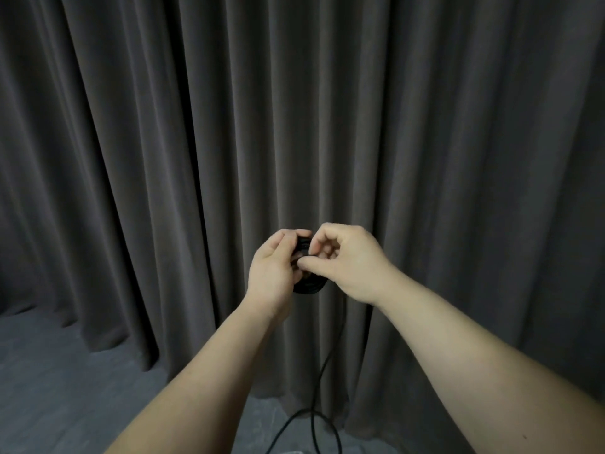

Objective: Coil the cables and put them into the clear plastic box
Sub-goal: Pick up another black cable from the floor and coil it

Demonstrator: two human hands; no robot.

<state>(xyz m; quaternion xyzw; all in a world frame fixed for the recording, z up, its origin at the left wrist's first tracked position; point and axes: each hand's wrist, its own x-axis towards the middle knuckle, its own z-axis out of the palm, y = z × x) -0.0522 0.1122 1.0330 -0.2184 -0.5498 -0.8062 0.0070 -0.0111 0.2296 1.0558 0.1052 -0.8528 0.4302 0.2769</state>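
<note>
Bare forearms entering from the 7 and 4 o'clock corners, converging just below frame centre. Slack run of black cable (322, 368) hanging down from the hands toward 6 o'clock, looping at the bottom edge over grey floor (65, 371); a second strand crossing there, ends out of frame. Pale sliver at the very bottom edge near 6 o'clock, too small to identify. Left hand (273, 267) at about 7 o'clock of centre, back of the hand toward the camera, fingers curled round the left side of a small black coil (307, 285), gripping it. Right hand (347, 260) just beside it at about 5 o'clock of centre, thumb and forefinger pinched together on a strand at the coil's near face, other fingers curled in. Hands touching or nearly touching across the coil; exact contact unclear. Coil held upright in mid-air between both hands, several tight turns visible at its lower rim and top edge, middle hidden behind fingers. Number of turns not countable. Hanging strand leaving the coil's lower right side, at about 5 o'clock of the coil. Behind everything, dark grey curtain (196, 126) in deep vertical folds, filling the frame from 9 through 12 to 3 o'clock, hem meeting the floor at lower left around 8 o'clock and behind the cable loop. Lighting dim, cable detail blurred against the curtain.
</note>
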